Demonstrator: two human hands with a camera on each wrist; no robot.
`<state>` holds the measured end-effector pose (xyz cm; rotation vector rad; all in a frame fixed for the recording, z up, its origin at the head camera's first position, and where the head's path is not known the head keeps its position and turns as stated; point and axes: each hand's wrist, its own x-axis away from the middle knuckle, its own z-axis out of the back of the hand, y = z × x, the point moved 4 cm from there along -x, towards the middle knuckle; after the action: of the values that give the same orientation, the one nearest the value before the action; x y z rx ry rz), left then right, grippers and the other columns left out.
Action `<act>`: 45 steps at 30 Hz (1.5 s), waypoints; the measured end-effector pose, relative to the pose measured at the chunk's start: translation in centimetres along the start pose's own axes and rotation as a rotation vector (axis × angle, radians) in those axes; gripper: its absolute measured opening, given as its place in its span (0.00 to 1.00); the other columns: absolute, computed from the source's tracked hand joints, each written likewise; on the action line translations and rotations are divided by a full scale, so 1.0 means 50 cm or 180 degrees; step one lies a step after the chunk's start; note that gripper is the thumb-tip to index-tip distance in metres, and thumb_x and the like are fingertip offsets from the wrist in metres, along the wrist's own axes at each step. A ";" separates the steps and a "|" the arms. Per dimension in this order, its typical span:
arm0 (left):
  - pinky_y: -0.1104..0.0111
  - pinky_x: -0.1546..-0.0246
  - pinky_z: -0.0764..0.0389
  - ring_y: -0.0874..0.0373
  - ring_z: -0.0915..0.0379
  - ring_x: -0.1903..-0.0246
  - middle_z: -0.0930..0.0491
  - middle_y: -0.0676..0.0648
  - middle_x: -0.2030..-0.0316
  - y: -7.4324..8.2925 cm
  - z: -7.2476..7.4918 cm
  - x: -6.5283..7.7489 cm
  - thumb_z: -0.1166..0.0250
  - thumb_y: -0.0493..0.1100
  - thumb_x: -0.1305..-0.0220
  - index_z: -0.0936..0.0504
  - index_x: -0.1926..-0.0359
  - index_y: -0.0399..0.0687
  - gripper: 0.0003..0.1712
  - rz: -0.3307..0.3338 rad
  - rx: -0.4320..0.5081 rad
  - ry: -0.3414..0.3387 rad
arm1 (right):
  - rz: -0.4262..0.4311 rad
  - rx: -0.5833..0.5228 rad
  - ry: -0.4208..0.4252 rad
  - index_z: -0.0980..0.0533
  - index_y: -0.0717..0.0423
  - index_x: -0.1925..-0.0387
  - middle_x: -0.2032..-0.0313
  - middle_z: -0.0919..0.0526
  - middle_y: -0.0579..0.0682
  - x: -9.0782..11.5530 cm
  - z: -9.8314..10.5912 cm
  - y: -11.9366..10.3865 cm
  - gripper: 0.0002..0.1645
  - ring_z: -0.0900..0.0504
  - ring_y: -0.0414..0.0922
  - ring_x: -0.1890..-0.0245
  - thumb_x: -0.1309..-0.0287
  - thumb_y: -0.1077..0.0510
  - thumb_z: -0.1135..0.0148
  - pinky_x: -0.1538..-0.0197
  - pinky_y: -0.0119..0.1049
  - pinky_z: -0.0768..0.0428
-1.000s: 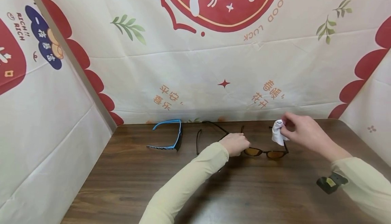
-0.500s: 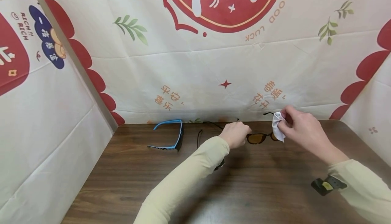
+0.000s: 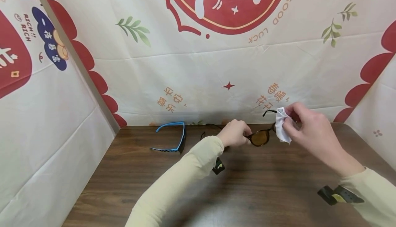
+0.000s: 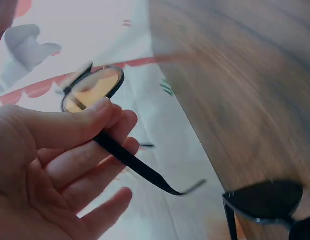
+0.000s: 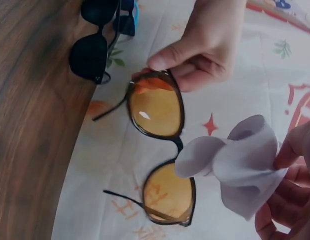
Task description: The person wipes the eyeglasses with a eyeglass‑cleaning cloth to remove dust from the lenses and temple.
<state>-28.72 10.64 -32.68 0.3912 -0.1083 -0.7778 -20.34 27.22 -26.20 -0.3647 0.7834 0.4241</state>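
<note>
My left hand pinches a pair of dark-framed sunglasses with amber lenses at one end of the frame, by the hinge. In the left wrist view the thumb lies at the lens edge and a dark temple arm runs out past the fingers. My right hand pinches a crumpled white cloth, which overlaps the far lens in the head view. The right wrist view shows both amber lenses, with the cloth bunched close to the bridge and lower lens.
Blue-framed sunglasses lie unfolded at the left back of the wooden table. Black sunglasses lie between them and my left hand, mostly hidden by that hand in the head view. A printed white cloth backdrop rises behind the table.
The amber sunglasses have come up off the table in my left hand, one temple arm now against the backdrop. My right hand has moved slightly up, its cloth now over the far lens.
</note>
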 end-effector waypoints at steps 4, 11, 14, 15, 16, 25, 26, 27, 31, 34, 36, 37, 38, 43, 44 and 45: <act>0.76 0.67 0.28 0.65 0.25 0.68 0.16 0.56 0.71 -0.008 0.016 0.022 0.27 0.43 0.45 0.12 0.61 0.46 0.11 0.0148 0.0374 0.0020 | 0.0114 0.0054 -0.0232 0.26 0.54 0.66 0.76 0.22 0.46 -0.001 -0.022 -0.028 0.12 0.30 0.42 0.81 0.56 0.66 0.37 0.79 0.40 0.33; 0.76 0.71 0.28 0.65 0.27 0.73 0.18 0.56 0.75 -0.021 0.038 0.073 0.25 0.42 0.50 0.13 0.68 0.44 0.09 0.0398 0.0925 -0.0039 | 0.0491 -0.0002 -0.0214 0.26 0.58 0.62 0.68 0.23 0.51 0.016 -0.088 -0.068 0.16 0.24 0.46 0.76 0.55 0.66 0.33 0.77 0.45 0.25; 0.75 0.71 0.27 0.65 0.28 0.73 0.19 0.57 0.75 -0.032 0.039 0.091 0.24 0.40 0.51 0.13 0.68 0.42 0.09 0.0544 0.1272 -0.0068 | 0.0590 -0.0166 -0.0097 0.24 0.59 0.60 0.65 0.24 0.52 0.026 -0.111 -0.084 0.17 0.23 0.47 0.71 0.56 0.66 0.32 0.74 0.45 0.23; 0.74 0.71 0.27 0.65 0.28 0.73 0.19 0.56 0.75 -0.036 0.039 0.097 0.24 0.39 0.51 0.13 0.68 0.42 0.09 0.0585 0.1383 -0.0082 | 0.0612 -0.0222 -0.0052 0.24 0.59 0.60 0.64 0.24 0.53 0.029 -0.117 -0.089 0.17 0.23 0.48 0.70 0.56 0.65 0.32 0.73 0.46 0.23; 0.74 0.71 0.28 0.65 0.29 0.74 0.20 0.56 0.77 -0.040 0.038 0.103 0.24 0.39 0.51 0.13 0.70 0.42 0.07 0.0615 0.1473 -0.0096 | 0.0632 -0.0272 -0.0012 0.23 0.59 0.59 0.63 0.25 0.53 0.031 -0.123 -0.093 0.18 0.23 0.49 0.68 0.56 0.65 0.32 0.71 0.46 0.22; 0.74 0.72 0.31 0.64 0.34 0.76 0.22 0.54 0.80 -0.062 0.048 0.144 0.25 0.35 0.50 0.15 0.75 0.40 0.05 0.0690 0.1858 0.0015 | 0.0929 -0.0610 0.0128 0.22 0.59 0.58 0.60 0.25 0.58 0.032 -0.163 -0.133 0.22 0.25 0.52 0.63 0.30 0.46 0.52 0.67 0.47 0.20; 0.74 0.71 0.31 0.64 0.33 0.75 0.21 0.54 0.79 -0.065 0.049 0.148 0.25 0.35 0.50 0.15 0.74 0.40 0.05 0.0703 0.1877 0.0031 | 0.1008 -0.0634 0.0118 0.21 0.59 0.58 0.60 0.25 0.57 0.033 -0.165 -0.139 0.23 0.25 0.52 0.63 0.29 0.45 0.54 0.67 0.45 0.20; 0.74 0.70 0.31 0.64 0.32 0.75 0.20 0.54 0.79 -0.068 0.050 0.152 0.26 0.35 0.50 0.14 0.73 0.40 0.04 0.0722 0.1910 0.0036 | 0.1103 -0.0668 0.0104 0.21 0.58 0.58 0.60 0.25 0.57 0.035 -0.168 -0.144 0.23 0.25 0.51 0.63 0.29 0.46 0.54 0.68 0.43 0.20; 0.74 0.70 0.30 0.64 0.29 0.74 0.17 0.51 0.76 -0.077 0.057 0.170 0.27 0.32 0.50 0.13 0.71 0.38 0.04 0.0775 0.2000 0.0047 | 0.1569 -0.0802 0.0136 0.19 0.55 0.61 0.61 0.22 0.55 0.046 -0.169 -0.160 0.19 0.24 0.48 0.64 0.29 0.51 0.54 0.68 0.38 0.22; 0.73 0.69 0.29 0.64 0.28 0.71 0.16 0.50 0.73 -0.082 0.063 0.184 0.27 0.31 0.50 0.14 0.68 0.36 0.06 0.0828 0.2043 0.0061 | 0.1824 -0.0848 0.0266 0.18 0.54 0.64 0.62 0.21 0.53 0.053 -0.164 -0.163 0.18 0.23 0.48 0.65 0.30 0.52 0.53 0.67 0.39 0.23; 0.72 0.68 0.28 0.64 0.27 0.69 0.16 0.49 0.71 -0.086 0.065 0.191 0.27 0.31 0.51 0.14 0.67 0.35 0.07 0.0853 0.2049 0.0074 | 0.1883 -0.0811 0.0377 0.17 0.55 0.65 0.63 0.21 0.53 0.055 -0.162 -0.162 0.18 0.22 0.49 0.65 0.30 0.53 0.53 0.66 0.40 0.24; 0.72 0.68 0.28 0.64 0.27 0.68 0.16 0.49 0.71 -0.087 0.066 0.195 0.27 0.31 0.51 0.14 0.67 0.35 0.08 0.0861 0.2052 0.0058 | 0.1860 -0.0784 0.0430 0.18 0.55 0.65 0.63 0.21 0.53 0.055 -0.161 -0.161 0.19 0.22 0.50 0.65 0.30 0.53 0.53 0.66 0.41 0.25; 0.72 0.67 0.27 0.64 0.27 0.68 0.16 0.49 0.71 -0.087 0.066 0.198 0.26 0.32 0.51 0.14 0.67 0.36 0.08 0.0857 0.2057 0.0036 | 0.1803 -0.0763 0.0474 0.18 0.56 0.65 0.63 0.20 0.53 0.054 -0.160 -0.159 0.19 0.22 0.51 0.65 0.30 0.53 0.53 0.65 0.43 0.26; 0.74 0.68 0.28 0.65 0.25 0.72 0.16 0.50 0.75 -0.083 0.062 0.209 0.26 0.33 0.50 0.14 0.70 0.37 0.06 0.0725 0.2075 -0.0093 | 0.1352 -0.0777 0.0584 0.18 0.58 0.65 0.63 0.20 0.55 0.044 -0.167 -0.154 0.21 0.22 0.53 0.64 0.30 0.49 0.51 0.64 0.47 0.28; 0.74 0.69 0.28 0.64 0.25 0.74 0.16 0.49 0.76 -0.082 0.060 0.211 0.27 0.32 0.50 0.15 0.70 0.37 0.05 0.0705 0.2106 -0.0103 | 0.1293 -0.0796 0.0584 0.18 0.58 0.65 0.63 0.20 0.55 0.042 -0.169 -0.155 0.21 0.22 0.53 0.64 0.29 0.49 0.51 0.64 0.47 0.28; 0.74 0.69 0.28 0.64 0.25 0.74 0.16 0.48 0.77 -0.081 0.060 0.213 0.27 0.32 0.50 0.15 0.71 0.36 0.05 0.0690 0.2125 -0.0105 | 0.1264 -0.0811 0.0589 0.18 0.58 0.64 0.63 0.20 0.55 0.039 -0.171 -0.158 0.21 0.22 0.53 0.65 0.29 0.48 0.51 0.65 0.47 0.29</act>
<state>-24.54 -0.33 -31.98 0.9814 -0.4398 -0.5169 -20.29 16.92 -32.01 -0.4919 0.9890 0.8769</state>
